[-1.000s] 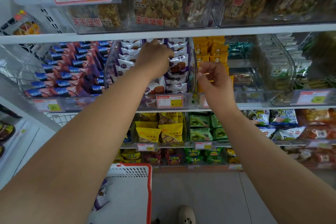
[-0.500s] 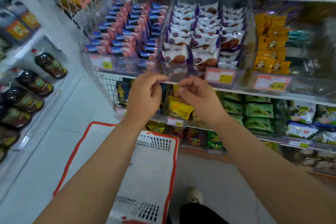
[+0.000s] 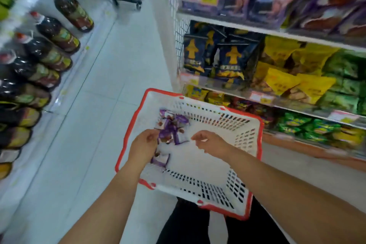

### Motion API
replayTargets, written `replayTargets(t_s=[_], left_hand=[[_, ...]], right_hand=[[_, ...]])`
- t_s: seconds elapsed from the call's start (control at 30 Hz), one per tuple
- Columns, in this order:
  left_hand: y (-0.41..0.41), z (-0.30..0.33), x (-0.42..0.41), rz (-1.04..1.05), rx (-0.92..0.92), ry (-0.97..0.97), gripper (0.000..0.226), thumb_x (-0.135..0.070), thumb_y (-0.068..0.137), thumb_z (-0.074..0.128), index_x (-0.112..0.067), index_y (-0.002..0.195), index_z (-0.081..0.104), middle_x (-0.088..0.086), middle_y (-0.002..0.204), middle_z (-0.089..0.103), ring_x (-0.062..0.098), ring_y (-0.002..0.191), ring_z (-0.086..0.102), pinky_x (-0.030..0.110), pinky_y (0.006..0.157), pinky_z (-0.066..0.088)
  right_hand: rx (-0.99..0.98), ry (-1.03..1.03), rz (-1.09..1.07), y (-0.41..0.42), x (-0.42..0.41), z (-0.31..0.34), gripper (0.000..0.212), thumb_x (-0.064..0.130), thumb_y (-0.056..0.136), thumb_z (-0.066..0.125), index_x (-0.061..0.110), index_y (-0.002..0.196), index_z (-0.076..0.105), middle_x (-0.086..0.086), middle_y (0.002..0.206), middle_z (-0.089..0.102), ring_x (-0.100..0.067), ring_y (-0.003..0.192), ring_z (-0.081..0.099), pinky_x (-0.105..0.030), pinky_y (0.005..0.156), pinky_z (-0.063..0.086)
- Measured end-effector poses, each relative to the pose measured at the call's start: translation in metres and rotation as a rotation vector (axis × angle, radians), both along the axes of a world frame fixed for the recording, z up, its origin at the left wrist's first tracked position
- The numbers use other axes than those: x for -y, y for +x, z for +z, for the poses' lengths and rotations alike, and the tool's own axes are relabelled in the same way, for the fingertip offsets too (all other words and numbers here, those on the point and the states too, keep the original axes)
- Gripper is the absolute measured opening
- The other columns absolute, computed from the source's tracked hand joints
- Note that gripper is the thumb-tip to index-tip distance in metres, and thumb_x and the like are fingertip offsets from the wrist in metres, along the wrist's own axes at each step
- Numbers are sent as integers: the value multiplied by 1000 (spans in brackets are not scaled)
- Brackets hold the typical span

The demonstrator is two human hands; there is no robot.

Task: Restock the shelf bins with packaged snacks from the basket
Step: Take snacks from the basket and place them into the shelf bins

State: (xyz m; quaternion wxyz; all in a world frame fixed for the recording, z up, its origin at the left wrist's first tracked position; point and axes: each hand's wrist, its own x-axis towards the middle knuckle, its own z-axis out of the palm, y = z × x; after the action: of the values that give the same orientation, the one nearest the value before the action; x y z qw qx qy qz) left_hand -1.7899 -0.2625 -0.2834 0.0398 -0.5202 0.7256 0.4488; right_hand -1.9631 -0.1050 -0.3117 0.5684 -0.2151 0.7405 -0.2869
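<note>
Reaching down for the purple-and-white snack packets [image 3: 172, 127], I find them heaped at the far-left corner of the basket [image 3: 245, 216], just left of the frame's centre, with one more packet [image 3: 160, 159] lying apart, nearer me, under my left wrist. They sit loose on the basket floor, which is why I go in from above with both hands rather than scooping from the side.

My left hand [image 3: 145, 144] is down among them, fingers curled at the heap's near edge and touching the wrappers — whether they have actually closed on a packet I cannot tell, since the picture is blurred there. My right hand [image 3: 211, 141] hangs just beside the heap on its right, fingers loosely bent and pointing left toward the packets, with nothing in it. Both forearms run in from the lower edge of the frame, the left one steep, the right one flatter and longer.

The basket's white walls and red rim sit at middle and lower right, tilted in the view. Beyond it, filling the upper right, stand the shelf bins [image 3: 277, 2] — that is where these packets belong, I judge, in the blurred purple rows up top. Dark bottles [image 3: 59, 35] line the left edge.
</note>
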Motion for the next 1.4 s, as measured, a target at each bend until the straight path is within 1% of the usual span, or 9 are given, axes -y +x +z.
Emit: replayTargets(t_s=[0.07, 0.2, 0.37, 0.6, 0.77, 0.97, 1.13, 1.27, 1.4], left_hand=[[0, -14, 8, -8, -19, 38, 28, 0, 94, 48, -21, 98, 65, 7, 112, 68, 25, 103, 64, 30, 91, 47], [4, -46, 22, -5, -78, 57, 22, -6, 97, 50, -13, 110, 67, -2, 111, 64, 12, 101, 59, 21, 88, 43], [13, -61, 23, 59, -167, 102, 21, -3, 97, 51, -16, 102, 66, -12, 96, 66, -7, 83, 60, 0, 72, 40], [24, -76, 20, 62, -130, 109, 21, -8, 98, 52, -24, 103, 65, -9, 106, 65, 3, 95, 59, 0, 72, 40], [11, -65, 16, 67, -155, 101, 17, -8, 100, 51, -15, 106, 65, -10, 96, 63, -5, 82, 57, -2, 64, 40], [-18, -37, 1, -30, -137, 116, 20, -25, 103, 46, -23, 114, 62, -11, 110, 58, 3, 97, 55, 5, 74, 38], [-50, 10, -22, -152, -196, 233, 33, -36, 100, 52, -28, 132, 53, -8, 127, 57, 9, 109, 58, 33, 97, 47], [-89, 57, -43, -224, -316, 254, 28, -26, 91, 68, -28, 119, 61, -10, 113, 68, 0, 100, 64, 21, 93, 50], [-131, 99, -72, -173, -412, 176, 21, -21, 86, 74, -25, 104, 65, -6, 98, 73, 11, 88, 69, 32, 84, 54]], right_hand=[[-90, 36, 122, 12, 16, -39, 28, 6, 97, 52, 9, 123, 59, -6, 118, 53, -14, 82, 56, -9, 60, 41], [-236, 137, 451, 27, 47, -114, 53, 2, 94, 44, 24, 142, 43, -13, 157, 15, -31, 144, 25, -28, 104, 34], [-356, 200, 634, 38, 80, -146, 56, 1, 95, 40, 30, 143, 44, -6, 162, -9, -36, 140, 29, -36, 106, 39], [-760, 215, 953, 51, 67, -170, 65, 8, 95, 46, 34, 150, 25, -10, 160, -22, -31, 136, 30, -42, 97, 44], [-670, 202, 702, 38, 37, -168, 48, 2, 91, 47, 25, 133, 48, -10, 157, 7, -31, 128, 38, -37, 100, 42], [61, 36, -96, 5, 13, -105, 21, 7, 91, 64, 17, 107, 58, -9, 107, 64, -18, 82, 57, -18, 60, 41], [527, -323, -549, -23, -12, -2, 22, 7, 96, 57, 16, 116, 55, -4, 83, 64, -19, 73, 64, -25, 60, 41], [456, -462, -549, -45, -36, 60, 18, 7, 95, 52, 9, 112, 57, -1, 83, 63, -15, 73, 65, -21, 59, 45], [231, -526, -540, -73, -61, 112, 14, 11, 100, 50, 10, 108, 61, -4, 88, 66, -12, 73, 62, -28, 65, 40]])
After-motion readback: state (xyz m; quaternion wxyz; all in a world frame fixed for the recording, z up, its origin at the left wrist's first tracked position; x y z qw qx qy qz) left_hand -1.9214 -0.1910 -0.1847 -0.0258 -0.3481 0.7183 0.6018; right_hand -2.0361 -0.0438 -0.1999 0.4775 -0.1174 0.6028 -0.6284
